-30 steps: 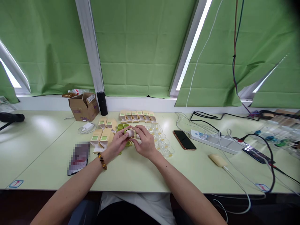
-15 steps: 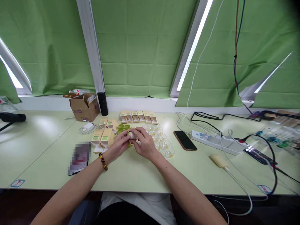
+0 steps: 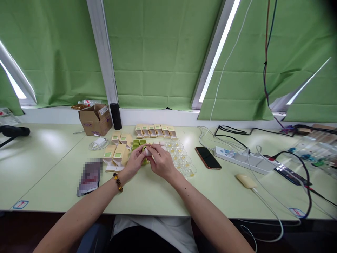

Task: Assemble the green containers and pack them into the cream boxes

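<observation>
Above the middle of the table, my left hand (image 3: 135, 160) and my right hand (image 3: 162, 162) meet with fingers closed on a small rounded white piece (image 3: 148, 153). A green part shows at its left end, by my left thumb; the fingers cover the rest, and its exact kind cannot be made out. Several small green square containers (image 3: 136, 142) stand just behind the hands, partly hidden. Beside my right hand lie clear plastic shells (image 3: 185, 161) with yellow spots. Open cream cartons (image 3: 120, 154) with green labels stand next to my left hand.
A row of cream cartons (image 3: 157, 131) stands at the back. To the right lie a phone (image 3: 207, 157), a white power strip (image 3: 242, 160) and loose cables. On the left are a dark flat device (image 3: 89, 177), a white charger (image 3: 99, 142), a cardboard box (image 3: 95, 119) and a black cylinder (image 3: 116, 116).
The white piece has tilted within my fingers, and more green shows at its left end. My right hand has turned slightly over it; both hands stay in nearly the same place.
</observation>
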{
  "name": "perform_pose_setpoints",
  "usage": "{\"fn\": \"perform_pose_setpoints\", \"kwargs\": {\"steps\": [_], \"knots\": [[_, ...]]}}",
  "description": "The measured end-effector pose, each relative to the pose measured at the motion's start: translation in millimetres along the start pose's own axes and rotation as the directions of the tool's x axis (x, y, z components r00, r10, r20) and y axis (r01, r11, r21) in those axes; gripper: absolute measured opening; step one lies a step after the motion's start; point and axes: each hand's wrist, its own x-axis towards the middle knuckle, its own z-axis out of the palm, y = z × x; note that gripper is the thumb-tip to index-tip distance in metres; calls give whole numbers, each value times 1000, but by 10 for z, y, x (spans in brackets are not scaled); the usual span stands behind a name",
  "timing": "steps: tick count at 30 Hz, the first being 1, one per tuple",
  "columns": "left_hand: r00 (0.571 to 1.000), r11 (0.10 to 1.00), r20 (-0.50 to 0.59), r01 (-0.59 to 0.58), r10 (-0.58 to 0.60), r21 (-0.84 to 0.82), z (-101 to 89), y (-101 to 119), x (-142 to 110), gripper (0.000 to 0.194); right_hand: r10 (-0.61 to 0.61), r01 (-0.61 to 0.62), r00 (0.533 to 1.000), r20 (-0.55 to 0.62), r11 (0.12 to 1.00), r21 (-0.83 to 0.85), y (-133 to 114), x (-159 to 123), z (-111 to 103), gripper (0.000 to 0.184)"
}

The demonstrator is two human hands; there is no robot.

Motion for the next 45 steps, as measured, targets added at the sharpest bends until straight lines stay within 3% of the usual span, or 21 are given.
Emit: {"fn": "perform_pose_setpoints", "kwargs": {"steps": [7, 20, 27, 34, 45], "knots": [[996, 992, -1, -91, 91, 86, -20, -49, 2, 47, -40, 37, 999, -31, 996, -87, -21, 30, -8, 27], [982, 968, -65, -164, 178, 188, 45, -14, -55, 48, -55, 51, 997, -50, 996, -66, -22, 22, 26, 30], [994, 998, 90, -54, 57, -36, 6, -23, -58, 58, 11, -11, 1000, -10, 1000, 13, 44, -38, 60, 40], [998, 986, 17, 66, -64, -151, 49, -23, -52, 45, 40, -42, 999, 29, 997, 63, 18, -77, 132, 45], [999, 979, 16, 52, -50, -195, 91, 35, -54, 29, 62, -63, 998, 19, 997, 55, 78, -133, 196, 40]]}}
